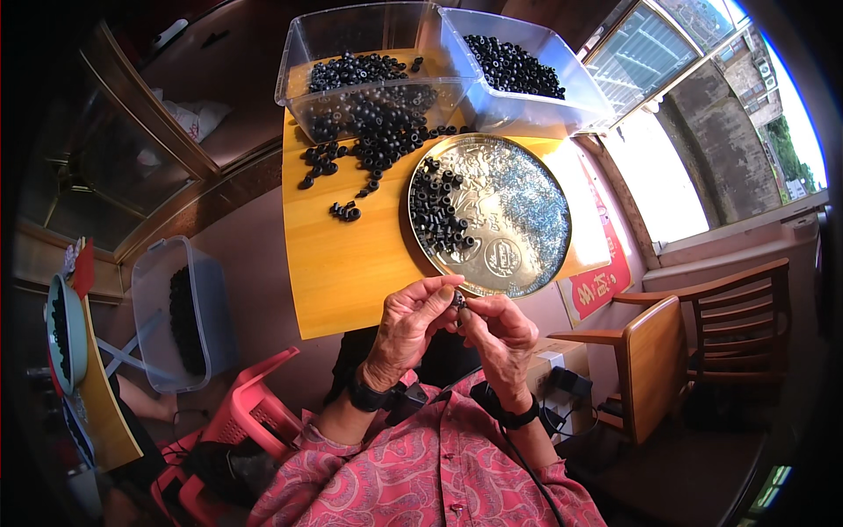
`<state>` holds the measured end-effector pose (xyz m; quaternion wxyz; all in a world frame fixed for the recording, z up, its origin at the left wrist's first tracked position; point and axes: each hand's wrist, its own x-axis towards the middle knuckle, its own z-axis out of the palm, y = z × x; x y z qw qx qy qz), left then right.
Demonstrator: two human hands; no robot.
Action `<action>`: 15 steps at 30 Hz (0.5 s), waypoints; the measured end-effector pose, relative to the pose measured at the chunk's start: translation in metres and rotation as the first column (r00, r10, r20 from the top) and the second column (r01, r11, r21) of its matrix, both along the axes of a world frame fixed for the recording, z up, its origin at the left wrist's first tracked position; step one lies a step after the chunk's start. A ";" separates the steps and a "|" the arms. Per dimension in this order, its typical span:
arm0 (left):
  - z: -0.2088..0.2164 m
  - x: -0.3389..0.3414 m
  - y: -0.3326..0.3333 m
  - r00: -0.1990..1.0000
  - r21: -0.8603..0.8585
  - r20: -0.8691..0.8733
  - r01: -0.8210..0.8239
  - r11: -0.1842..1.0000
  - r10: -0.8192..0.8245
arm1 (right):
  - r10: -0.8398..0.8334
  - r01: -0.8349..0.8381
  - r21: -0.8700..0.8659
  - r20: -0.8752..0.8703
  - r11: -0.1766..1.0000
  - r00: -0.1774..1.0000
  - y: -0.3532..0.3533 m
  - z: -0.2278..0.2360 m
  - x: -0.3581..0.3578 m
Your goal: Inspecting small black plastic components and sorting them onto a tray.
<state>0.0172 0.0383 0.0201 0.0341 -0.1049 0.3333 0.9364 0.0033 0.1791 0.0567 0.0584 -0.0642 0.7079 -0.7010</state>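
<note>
My left hand and my right hand meet just off the near rim of a round gold metal tray. Fingertips of both hands are pinched around one small dark part, mostly hidden by the fingers. On the tray's left side lies a heap of small black cylindrical parts. Many tiny shiny bits are spread over its right side. Loose black ring-shaped parts are scattered on the yellow table beyond and left of the tray.
Two clear plastic bins with black parts stand at the table's far edge. Another clear bin sits lower left, near a pink plastic stool. Wooden chairs stand to the right, below a window.
</note>
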 end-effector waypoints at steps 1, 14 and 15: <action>-0.004 0.000 -0.001 1.000 -0.003 -0.012 0.018 1.000 -0.018 | 0.000 0.000 0.000 0.000 1.000 1.000 0.000 -0.001 0.000; -0.006 0.001 0.000 0.999 -0.003 -0.027 0.042 0.999 -0.042 | -0.042 0.052 0.101 -0.099 0.994 0.994 0.002 -0.011 0.000; -0.006 0.001 0.000 0.999 -0.003 -0.027 0.041 0.999 -0.041 | -0.039 0.051 0.111 -0.108 0.993 0.993 0.002 -0.011 0.000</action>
